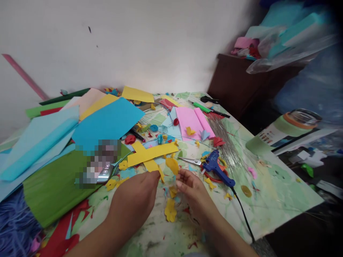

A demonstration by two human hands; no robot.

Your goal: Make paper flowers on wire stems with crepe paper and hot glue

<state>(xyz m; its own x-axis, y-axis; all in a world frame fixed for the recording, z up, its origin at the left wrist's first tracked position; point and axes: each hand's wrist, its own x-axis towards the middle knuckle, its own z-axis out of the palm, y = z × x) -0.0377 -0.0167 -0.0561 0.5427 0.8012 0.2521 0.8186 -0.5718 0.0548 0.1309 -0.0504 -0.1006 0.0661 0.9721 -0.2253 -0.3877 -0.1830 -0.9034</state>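
My left hand (135,196) is closed, with its back to me and most fingers hidden. At its fingertips a narrow yellow paper piece (161,174) shows. Facing it, my right hand (190,184) has curled fingers and pinches the edge of a yellow paper petal piece (172,165). Below, between the hands, lies a yellow paper flower (170,210) on the table. Two crossed yellow paper strips (152,153) lie just beyond my left hand. To the right of my right hand are scissors (190,161) and a blue glue gun (216,167).
Paper sheets, such as a blue sheet (109,121) and a green sheet (59,182), cover the left side. A phone (104,175) lies on them. Thin wires (227,142) and a pink sheet (191,123) lie farther back. A green bottle (276,134) stands at the right edge.
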